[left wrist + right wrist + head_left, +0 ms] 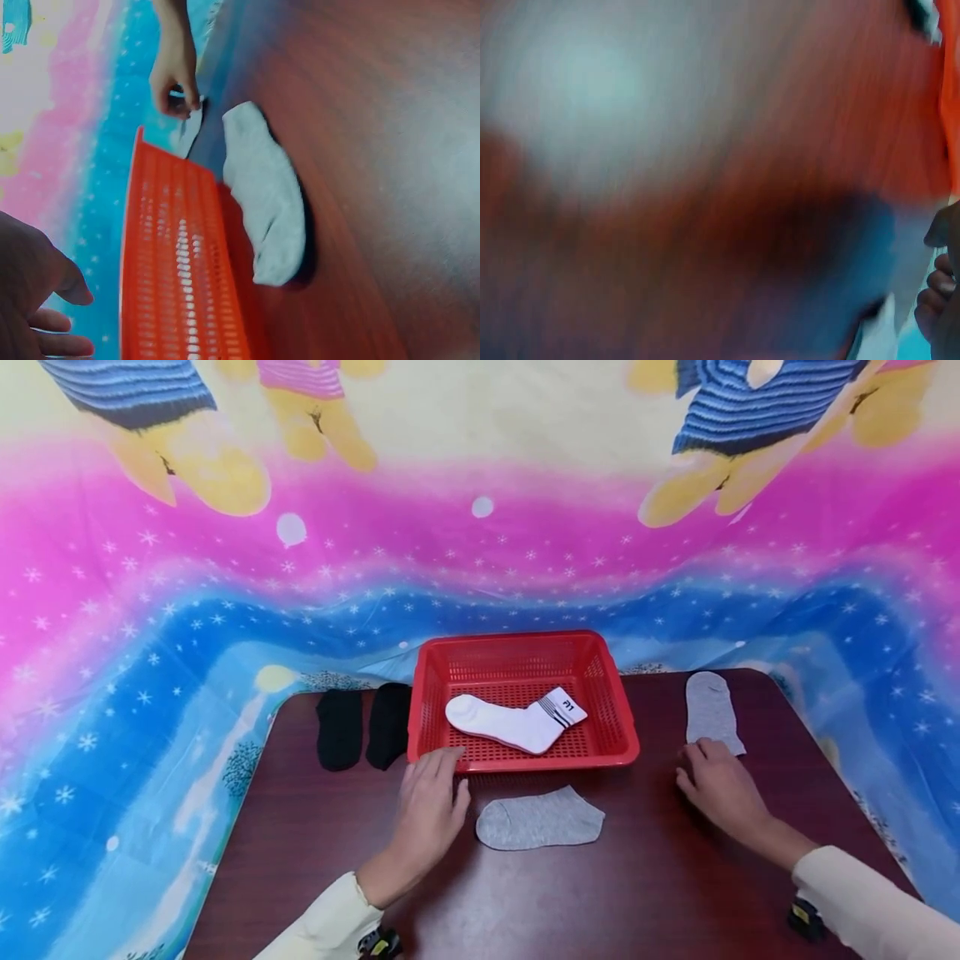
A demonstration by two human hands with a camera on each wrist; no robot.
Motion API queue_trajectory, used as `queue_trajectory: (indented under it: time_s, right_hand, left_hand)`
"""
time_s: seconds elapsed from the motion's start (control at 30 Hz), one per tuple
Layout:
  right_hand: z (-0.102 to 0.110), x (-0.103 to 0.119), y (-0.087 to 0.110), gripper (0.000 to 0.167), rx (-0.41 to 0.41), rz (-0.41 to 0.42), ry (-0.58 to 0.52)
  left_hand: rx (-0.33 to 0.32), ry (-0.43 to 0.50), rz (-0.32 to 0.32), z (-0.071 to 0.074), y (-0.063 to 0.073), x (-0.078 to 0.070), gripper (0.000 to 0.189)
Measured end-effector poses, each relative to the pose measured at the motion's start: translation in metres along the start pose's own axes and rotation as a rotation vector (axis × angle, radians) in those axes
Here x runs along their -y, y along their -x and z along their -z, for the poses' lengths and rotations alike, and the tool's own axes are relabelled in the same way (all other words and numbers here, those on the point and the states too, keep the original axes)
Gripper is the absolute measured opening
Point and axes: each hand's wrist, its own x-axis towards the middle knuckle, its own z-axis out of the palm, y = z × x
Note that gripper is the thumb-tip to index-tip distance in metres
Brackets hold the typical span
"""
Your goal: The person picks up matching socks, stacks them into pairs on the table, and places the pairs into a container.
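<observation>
Grey knit makes up the right sock, which lies flat near the table's right edge, its cuff towards the person; that placing probably makes the cuff the easiest part to reach. The right hand is there, fingertips at the cuff, but whether it pinches the fabric or only touches it I cannot tell, the right wrist view being badly blurred.

Across the table, the left hand is loose and holds nothing, its fingertips at the front left corner of the red basket. It may be resting there or steadying the rim; contact is unclear.

Inside the basket, 1 white sock lies stretched out, toe left, striped cuff right, seemingly because the basket floor gives it room. In front, apart from the basket, 1 more grey sock lies sideways. Left of the basket, 2 black socks sit side by side, perhaps as a pair. Behind hangs a printed cloth.
</observation>
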Motion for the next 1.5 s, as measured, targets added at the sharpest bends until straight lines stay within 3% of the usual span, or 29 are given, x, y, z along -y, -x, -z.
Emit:
queue_trajectory:
  time_s: [0.13, 0.23, 0.4, 0.8, 1.07, 1.27, 1.5]
  right_hand:
    - [0.003, -0.025, -0.005, 0.039, 0.0, 0.019, 0.035]
    - [0.003, -0.035, -0.006, 0.047, 0.052, -0.028, 0.038]
    - [-0.004, -0.043, -0.006, 0.049, 0.122, -0.074, 0.038]
    - [-0.012, -0.06, -0.012, 0.028, -0.002, 0.223, 0.203]
    - [-0.008, -0.056, -0.006, 0.016, -0.019, 0.241, 0.167]
    - [-0.003, -0.041, 0.003, 0.029, -0.049, 0.263, 0.101]
    - [-0.002, -0.025, 0.016, 0.035, -0.105, 0.29, 0.069]
  left_hand:
    - [0.083, -0.068, 0.022, 0.0, -0.002, 0.01, 0.066]
    - [0.178, -0.14, 0.03, -0.004, 0.0, 0.017, 0.074]
    - [0.265, -0.186, 0.024, -0.012, 0.004, 0.028, 0.066]
    - [0.232, -0.115, 0.031, -0.017, 0.006, 0.034, 0.061]
    - [0.227, -0.128, 0.054, -0.019, 0.006, 0.034, 0.054]
    - [0.207, -0.125, 0.06, -0.019, 0.007, 0.035, 0.052]
    - [0.167, -0.06, 0.052, -0.018, 0.007, 0.036, 0.049]
